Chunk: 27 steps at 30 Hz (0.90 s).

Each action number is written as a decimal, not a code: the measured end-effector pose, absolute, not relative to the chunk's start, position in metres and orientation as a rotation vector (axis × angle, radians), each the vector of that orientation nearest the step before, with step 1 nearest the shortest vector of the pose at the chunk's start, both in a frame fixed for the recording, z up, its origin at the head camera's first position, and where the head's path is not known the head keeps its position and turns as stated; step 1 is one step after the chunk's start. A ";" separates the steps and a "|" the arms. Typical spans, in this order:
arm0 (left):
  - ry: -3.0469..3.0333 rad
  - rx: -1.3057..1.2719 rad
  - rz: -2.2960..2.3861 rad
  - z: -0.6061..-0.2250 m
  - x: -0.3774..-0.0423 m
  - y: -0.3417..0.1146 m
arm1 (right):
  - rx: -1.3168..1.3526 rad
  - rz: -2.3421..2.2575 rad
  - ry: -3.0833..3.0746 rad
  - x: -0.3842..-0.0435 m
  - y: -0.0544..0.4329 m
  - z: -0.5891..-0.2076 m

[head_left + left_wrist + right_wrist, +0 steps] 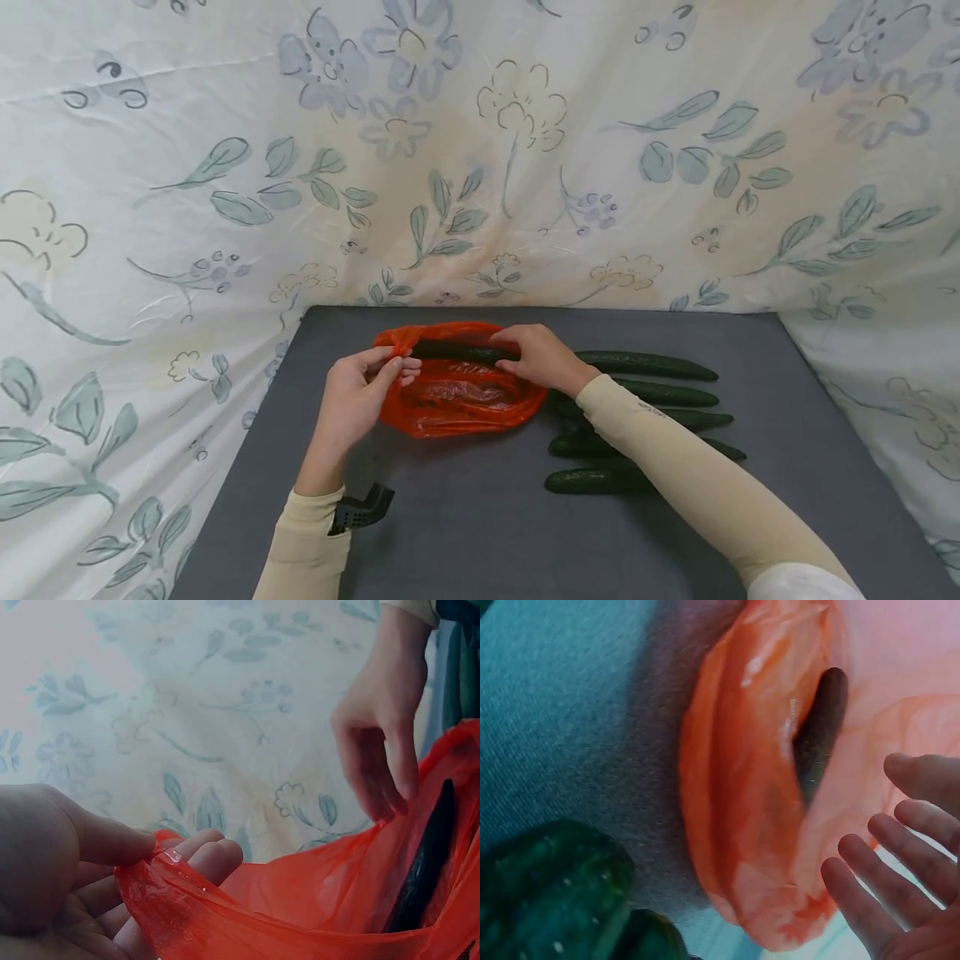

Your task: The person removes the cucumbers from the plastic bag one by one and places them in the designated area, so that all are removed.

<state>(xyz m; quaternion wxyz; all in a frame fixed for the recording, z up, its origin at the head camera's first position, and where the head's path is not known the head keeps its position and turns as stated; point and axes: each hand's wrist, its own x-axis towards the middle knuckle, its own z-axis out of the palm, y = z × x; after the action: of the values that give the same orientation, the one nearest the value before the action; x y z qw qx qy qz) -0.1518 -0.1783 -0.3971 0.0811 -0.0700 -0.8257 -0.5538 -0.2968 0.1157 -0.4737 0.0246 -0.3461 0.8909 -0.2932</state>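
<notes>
My left hand point(352, 398) pinches the rim of a red plastic bag point(461, 423) between thumb and fingers at its left side. The bag's mouth gapes, and a dark green cucumber point(450, 350) lies inside along the far side. At the bag's right edge is my right hand point(546, 358), over the cucumber's near end in the head view. In the right wrist view its fingers point(911, 859) are spread and hold nothing, with the cucumber point(823, 731) apart from them in the bag. The left wrist view shows those fingertips right at the bag's rim.
Several more cucumbers point(652, 364) lie side by side on the dark grey table point(465, 533), right of the bag and partly under my right forearm. A black camera mount point(363, 508) sticks out from my left wrist. Floral cloth point(450, 208) hangs behind the table.
</notes>
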 end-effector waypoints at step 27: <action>-2.439 -0.224 -1.722 -0.406 -0.154 -0.177 | -1.063 -0.515 2.874 -0.312 0.086 -0.508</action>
<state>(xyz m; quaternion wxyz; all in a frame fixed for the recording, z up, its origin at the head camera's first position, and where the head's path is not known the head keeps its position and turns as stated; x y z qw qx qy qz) -0.1544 -0.1774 -0.4058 0.0737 -0.0747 -0.8125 -0.5735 -0.3117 0.0862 -0.5079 0.0174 -0.3420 0.9248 -0.1657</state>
